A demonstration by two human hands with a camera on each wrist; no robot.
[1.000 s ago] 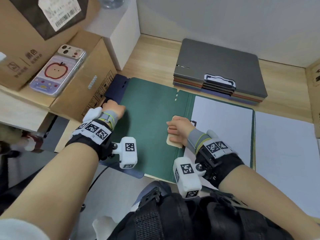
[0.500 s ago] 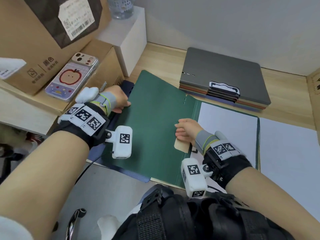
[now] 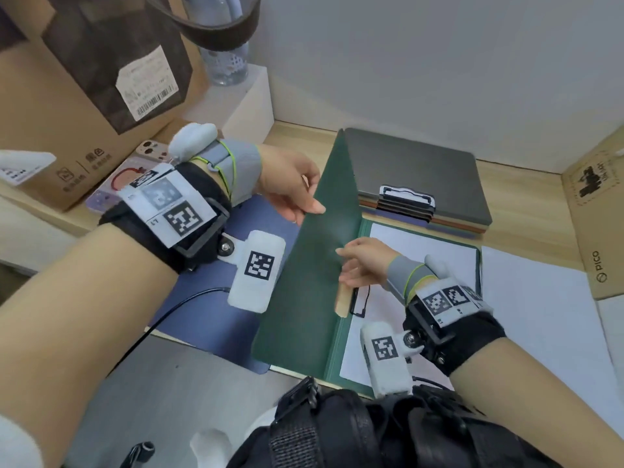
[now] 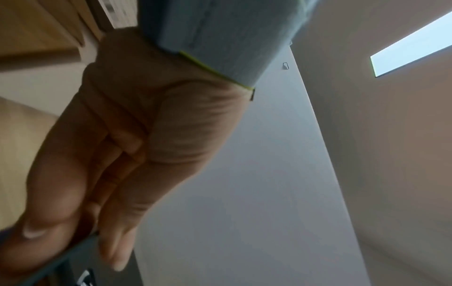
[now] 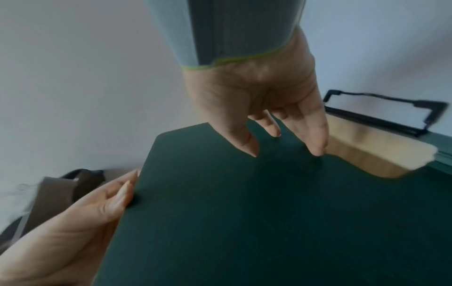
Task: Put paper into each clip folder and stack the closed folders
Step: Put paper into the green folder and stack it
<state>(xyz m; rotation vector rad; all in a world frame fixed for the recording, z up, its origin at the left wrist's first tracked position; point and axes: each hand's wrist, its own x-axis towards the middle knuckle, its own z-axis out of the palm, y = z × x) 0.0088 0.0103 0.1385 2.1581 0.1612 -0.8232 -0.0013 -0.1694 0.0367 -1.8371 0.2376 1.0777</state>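
Observation:
A dark green clip folder [image 3: 314, 282] lies before me with its cover raised steeply over a white sheet of paper [image 3: 418, 265] clipped inside. My left hand [image 3: 297, 194] pinches the cover's free edge, thumb on the green face; the same hand [image 5: 97, 205] shows in the right wrist view. My right hand [image 3: 358, 265] hovers at the cover's inner face with straight fingers [image 5: 315, 135] touching the green cover [image 5: 244, 212] beside the tan tab [image 5: 376, 154] and black wire clip [image 5: 381, 112]. A stack of closed folders [image 3: 415, 177], grey on top, lies behind.
A blue folder [image 3: 209, 282] lies under the green one at left. Loose white paper [image 3: 547, 315] lies at right beside a cardboard box [image 3: 597, 214]. At left are cardboard boxes [image 3: 60, 130], a phone [image 3: 111, 184] and a white block [image 3: 243, 103].
My left hand has lifted the green cover from flat on the desk up to a steep angle, swinging it rightward over the paper. My right hand stayed near the clip.

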